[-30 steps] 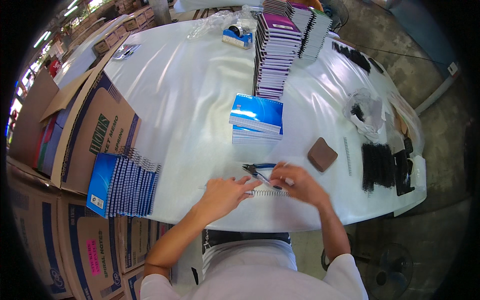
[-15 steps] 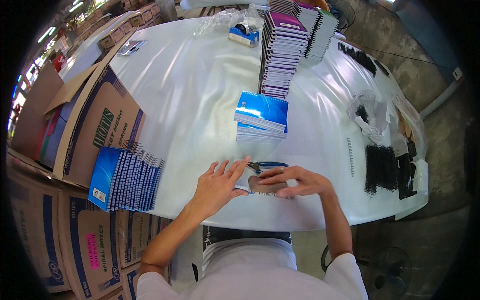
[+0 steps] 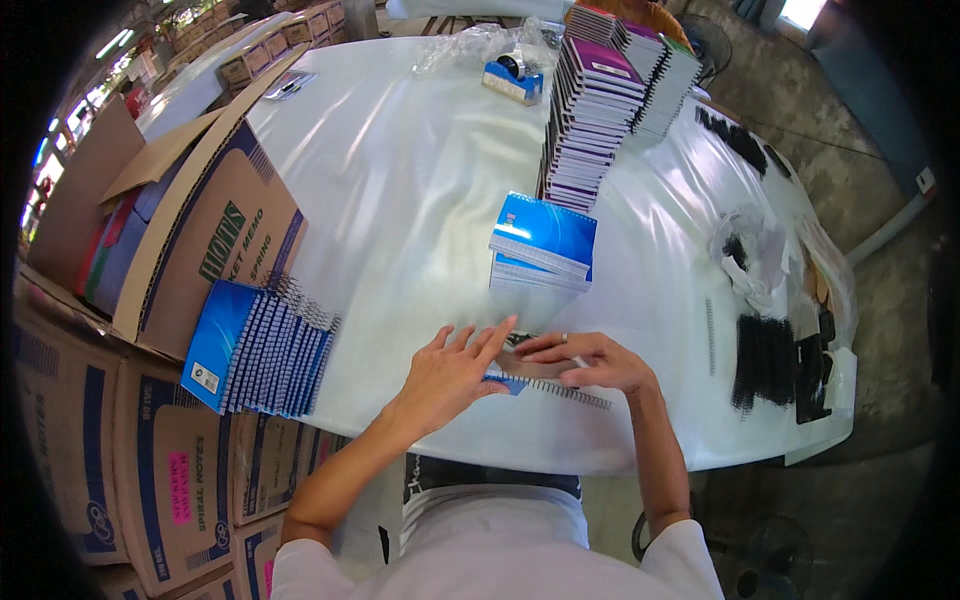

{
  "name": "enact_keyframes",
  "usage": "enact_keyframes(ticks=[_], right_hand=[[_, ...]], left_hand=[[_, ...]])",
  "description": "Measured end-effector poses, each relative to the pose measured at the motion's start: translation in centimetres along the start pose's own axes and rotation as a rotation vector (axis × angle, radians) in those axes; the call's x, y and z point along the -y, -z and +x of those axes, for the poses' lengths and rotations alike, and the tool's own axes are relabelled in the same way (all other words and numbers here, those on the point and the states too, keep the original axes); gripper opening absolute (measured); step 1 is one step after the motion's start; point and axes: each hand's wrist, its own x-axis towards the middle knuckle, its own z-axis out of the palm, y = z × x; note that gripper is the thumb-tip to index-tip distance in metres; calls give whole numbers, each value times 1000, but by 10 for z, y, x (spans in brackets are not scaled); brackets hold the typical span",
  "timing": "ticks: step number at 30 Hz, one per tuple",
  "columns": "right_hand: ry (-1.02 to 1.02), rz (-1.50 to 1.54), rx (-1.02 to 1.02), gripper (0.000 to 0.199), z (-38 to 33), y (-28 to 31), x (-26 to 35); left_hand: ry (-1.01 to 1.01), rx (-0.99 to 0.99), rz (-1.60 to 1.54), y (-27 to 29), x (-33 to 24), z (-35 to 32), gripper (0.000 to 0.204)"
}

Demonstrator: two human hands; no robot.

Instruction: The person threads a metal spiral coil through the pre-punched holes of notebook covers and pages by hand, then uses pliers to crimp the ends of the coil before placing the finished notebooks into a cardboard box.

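A small spiral notebook with a blue cover (image 3: 509, 384) and a grey-brown board (image 3: 545, 367) lies near the table's front edge. My left hand (image 3: 452, 372) rests over its left end, fingers spread, thumb on the blue cover. Along the near edge runs a dark wire coil (image 3: 572, 392), its right end sticking out past the notebook. Over the board, my right hand (image 3: 600, 362) has its fingers stretched leftward, the thumb lowered by the coil. Beyond my fingertips, pliers (image 3: 517, 340) are mostly hidden.
Blue notebooks (image 3: 545, 235) are stacked ahead, before a tall purple pile (image 3: 590, 120). Coil-bound blue notebooks (image 3: 270, 350) lean by an open carton (image 3: 225, 230) at left. Black coils (image 3: 763, 360) and a plastic bag (image 3: 748, 250) lie right. A tape dispenser (image 3: 513, 82) stands far back.
The coil now reaches farther right beyond the notebook, and more blue cover shows by my left thumb. My hands now cover most of the pliers. The whole view has shifted slightly.
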Motion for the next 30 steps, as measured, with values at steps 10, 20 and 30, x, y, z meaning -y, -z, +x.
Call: enact_keyframes(ticks=[10, 20, 30], right_hand=[[-3, 26, 44, 49, 12, -6, -2], [25, 17, 7, 51, 18, -2, -7], [-8, 31, 16, 56, 30, -7, -5]], left_hand=[[57, -39, 62, 0, 6, -7, 98], [284, 47, -40, 13, 6, -11, 93], [302, -100, -378, 4, 24, -10, 99]])
